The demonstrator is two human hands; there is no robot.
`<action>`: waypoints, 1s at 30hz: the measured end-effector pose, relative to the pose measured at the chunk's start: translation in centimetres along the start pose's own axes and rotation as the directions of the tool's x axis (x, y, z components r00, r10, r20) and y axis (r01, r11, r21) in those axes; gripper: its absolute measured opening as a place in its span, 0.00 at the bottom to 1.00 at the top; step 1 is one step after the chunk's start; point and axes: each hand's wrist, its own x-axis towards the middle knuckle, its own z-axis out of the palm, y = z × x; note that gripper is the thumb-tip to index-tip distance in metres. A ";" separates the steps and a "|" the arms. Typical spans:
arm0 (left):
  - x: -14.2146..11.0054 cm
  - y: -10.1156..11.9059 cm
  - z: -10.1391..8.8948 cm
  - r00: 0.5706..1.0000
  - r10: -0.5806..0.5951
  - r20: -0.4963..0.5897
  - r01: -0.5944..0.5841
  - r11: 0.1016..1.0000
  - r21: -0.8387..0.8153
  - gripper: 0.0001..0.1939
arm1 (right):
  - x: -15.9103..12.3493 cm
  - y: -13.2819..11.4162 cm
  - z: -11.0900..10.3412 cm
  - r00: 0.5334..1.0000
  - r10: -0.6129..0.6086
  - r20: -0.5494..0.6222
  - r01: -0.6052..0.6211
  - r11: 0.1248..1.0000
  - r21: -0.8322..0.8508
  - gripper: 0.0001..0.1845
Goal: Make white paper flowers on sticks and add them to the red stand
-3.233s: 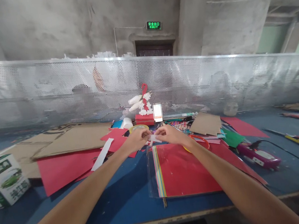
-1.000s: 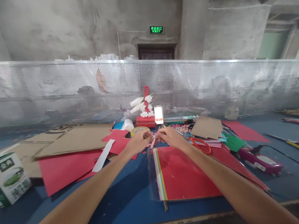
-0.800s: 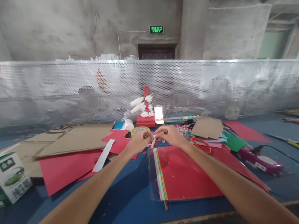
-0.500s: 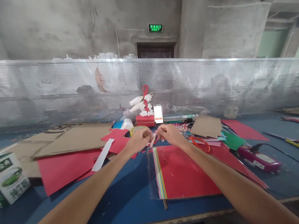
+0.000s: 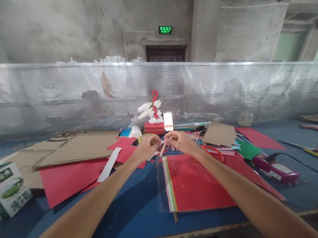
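Observation:
In the middle of the head view, my left hand (image 5: 149,147) and my right hand (image 5: 180,141) meet fingertip to fingertip above the table. Both are closed in a pinch on a small white paper piece (image 5: 162,142), mostly covered by my fingers; its exact shape is too small to tell. Just behind them stands a red box (image 5: 154,128) carrying a red curled stem with white paper flowers (image 5: 155,115). A lit phone screen (image 5: 168,121) is upright beside it. A yellow tape roll (image 5: 145,137) lies partly hidden behind my left hand.
A clear sleeve of red paper (image 5: 201,179) lies nearest me. To the left are cardboard sheets (image 5: 78,146), a white paper strip (image 5: 110,164) and a milk carton (image 5: 7,189). Orange-handled scissors (image 5: 213,153) and a purple corded device (image 5: 277,170) lie right. A perforated metal screen (image 5: 207,90) stands behind.
My hands have shifted very slightly around the white paper piece, with the left fingers a little further left. Everything else has stayed in place.

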 end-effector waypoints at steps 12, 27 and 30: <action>0.1 -0.1 0.1 1.000 0.022 -0.016 -0.022 1.000 -0.021 0.06 | -0.1 0.1 -0.3 0.994 -0.059 -0.089 0.043 0.984 -0.174 0.25; 0.0 0.0 0.1 1.000 0.004 -0.008 -0.004 1.000 -0.014 0.07 | 0.1 0.1 0.3 0.993 -0.106 -0.041 0.105 0.994 -0.045 0.11; 0.1 -0.3 0.2 1.000 -0.013 0.026 0.015 0.999 -0.045 0.11 | 0.1 0.0 0.2 0.990 -0.129 -0.050 0.126 0.990 -0.056 0.09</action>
